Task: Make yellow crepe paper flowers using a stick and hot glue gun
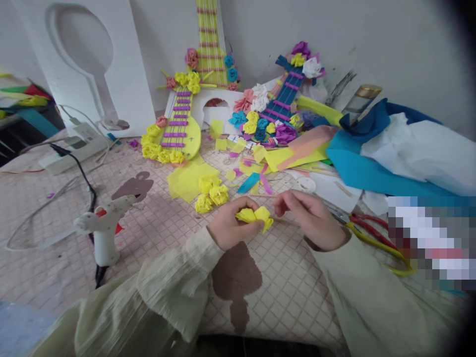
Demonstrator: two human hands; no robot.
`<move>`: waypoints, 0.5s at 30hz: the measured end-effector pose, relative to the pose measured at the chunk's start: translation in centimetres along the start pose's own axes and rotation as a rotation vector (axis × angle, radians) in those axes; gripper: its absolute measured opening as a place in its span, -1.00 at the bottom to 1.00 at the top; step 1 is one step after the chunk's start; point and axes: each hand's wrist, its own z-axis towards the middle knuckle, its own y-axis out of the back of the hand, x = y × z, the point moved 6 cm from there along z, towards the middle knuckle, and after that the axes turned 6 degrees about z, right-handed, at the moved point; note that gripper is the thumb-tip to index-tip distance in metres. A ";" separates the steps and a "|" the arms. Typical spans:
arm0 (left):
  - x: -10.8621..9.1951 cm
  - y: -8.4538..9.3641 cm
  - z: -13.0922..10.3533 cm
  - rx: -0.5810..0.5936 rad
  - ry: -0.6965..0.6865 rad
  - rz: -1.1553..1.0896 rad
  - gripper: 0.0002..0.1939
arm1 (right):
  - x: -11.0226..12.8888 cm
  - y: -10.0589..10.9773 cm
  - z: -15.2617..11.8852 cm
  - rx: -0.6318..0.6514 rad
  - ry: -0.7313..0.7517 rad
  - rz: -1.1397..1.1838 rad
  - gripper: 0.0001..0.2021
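Note:
My left hand (232, 223) pinches a yellow crepe-paper flower (256, 216) between thumb and fingers, its petals pointing right. Just right of the flower is my right hand (310, 216), its fingers curled together and apart from the petals. Whatever those fingers may hold is too small to make out. Beyond my left hand lies a cluster of finished yellow paper flowers (211, 193), beside a stack of yellow paper sheets (186, 179). Blue and purple paper scraps (248, 183) are scattered past the gap between my hands.
At left stands a white glue gun (106, 238) with its cord, near a power strip (72, 151). Flower-trimmed model instruments, one yellow (189, 136) and one blue (284, 99), lean at the back. Scissors (379, 238) lie right, below blue paper (372, 166).

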 end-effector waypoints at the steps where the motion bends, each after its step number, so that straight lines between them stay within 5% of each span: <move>1: -0.1 0.1 0.0 -0.012 -0.011 0.006 -0.80 | 0.0 0.6 0.2 -0.035 -0.001 -0.035 -0.70; 9: -0.1 0.3 0.2 -0.051 -0.018 -0.074 -0.84 | -1.3 2.6 0.6 -0.143 0.034 -0.290 -0.91; 15: 0.7 0.4 0.3 -0.085 0.049 -0.253 -0.82 | -1.8 -0.6 0.2 0.256 0.033 -0.651 -0.89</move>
